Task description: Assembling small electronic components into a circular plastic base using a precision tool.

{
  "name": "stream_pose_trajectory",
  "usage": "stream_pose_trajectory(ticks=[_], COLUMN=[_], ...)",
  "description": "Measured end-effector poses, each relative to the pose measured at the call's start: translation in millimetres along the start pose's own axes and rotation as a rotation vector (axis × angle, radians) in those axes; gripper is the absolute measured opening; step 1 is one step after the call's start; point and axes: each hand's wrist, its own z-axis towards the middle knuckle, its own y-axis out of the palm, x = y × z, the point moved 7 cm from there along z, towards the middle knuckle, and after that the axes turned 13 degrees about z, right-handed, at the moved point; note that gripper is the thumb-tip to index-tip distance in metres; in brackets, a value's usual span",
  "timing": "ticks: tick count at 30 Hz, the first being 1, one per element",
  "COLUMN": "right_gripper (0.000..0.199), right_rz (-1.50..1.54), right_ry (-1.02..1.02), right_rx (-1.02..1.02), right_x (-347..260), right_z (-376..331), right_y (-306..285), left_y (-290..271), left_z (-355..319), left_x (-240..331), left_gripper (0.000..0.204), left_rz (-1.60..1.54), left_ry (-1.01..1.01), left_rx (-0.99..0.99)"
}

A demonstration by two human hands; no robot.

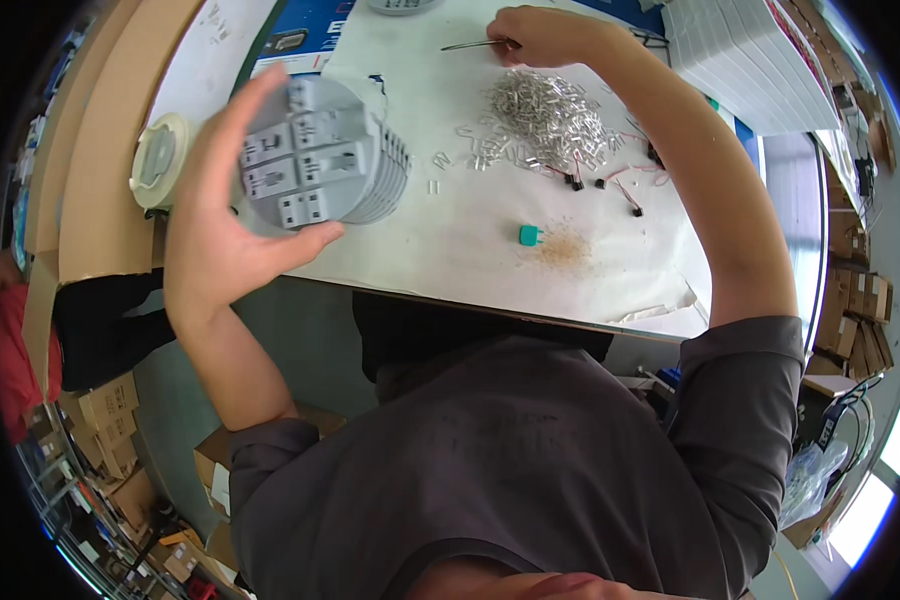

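left hand (220, 215) — raised, fingers curled | right hand (540, 35) — extended, pinching

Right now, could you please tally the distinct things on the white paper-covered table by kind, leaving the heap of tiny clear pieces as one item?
Round grey plastic housing, held in the left hand: 1
Thin metal tweezers, held in the right hand: 1
Heap of small clear plastic pieces: 1
Small green plastic block: 1
Roll of pale tape: 1
Total: 5
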Motion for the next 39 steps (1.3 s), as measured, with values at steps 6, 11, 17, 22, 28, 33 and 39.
stream_pose_trajectory(ticks=[6, 11, 17, 22, 28, 33, 39], right_gripper=[0.016, 0.022, 0.016, 0.015, 0.014, 0.014, 0.014], right_rz=[0.231, 0.563, 1.013, 1.212, 1.103, 0.986, 0.871], right_ry=[0.16, 0.595, 0.783, 0.75, 0.667, 0.68, 0.652], right_rx=[0.54, 0.868, 0.994, 0.875, 0.861, 0.885, 0.884], right_x=[0, -49, -75, -78, -75, -86, -100], right_z=[-69, -200, -302, -304, -288, -284, -281], right_y=[-37, -33, 63, 110, 125, 126, 123], left_y=[59, 180, 178, 179, 183, 181, 197], left_z=[-4, -7, -5, -22, -19, -20, -25], left_x=[120, 175, 149, 103, 108, 135, 139], left_gripper=[0.099, 0.097, 0.079, 0.055, 0.04, 0.035, 0.031], left_rz=[-0.044, 0.012, -0.075, -0.053, -0.09, -0.361, -0.388], left_ry=[0.235, 0.383, 0.385, 0.155, 0.132, 0.074, 0.068], left_rx=[-0.018, -0.102, -0.092, -0.14, -0.039, 0.02, -0.021])
